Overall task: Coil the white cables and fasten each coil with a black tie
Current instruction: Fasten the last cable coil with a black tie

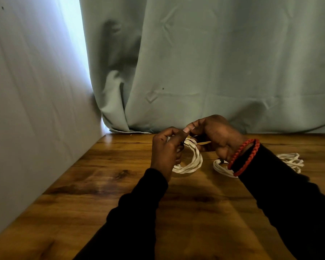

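Note:
A coil of white cable (192, 162) hangs between my two hands just above the wooden table (105, 194). My left hand (165, 151) grips the coil's upper left side, and a small dark piece, perhaps a black tie, shows at its fingertips. My right hand (214, 136) pinches the top of the same coil, thumb and fingers closed. A second white coil (220, 168) lies on the table under my right wrist, with a dark spot on it. A third bundle of white cable (291, 160) lies further right, partly hidden by my sleeve.
A pale green curtain (214, 72) hangs along the table's far edge. A white wall (26, 109) borders the table on the left. A red braided bracelet (242, 156) sits on my right wrist.

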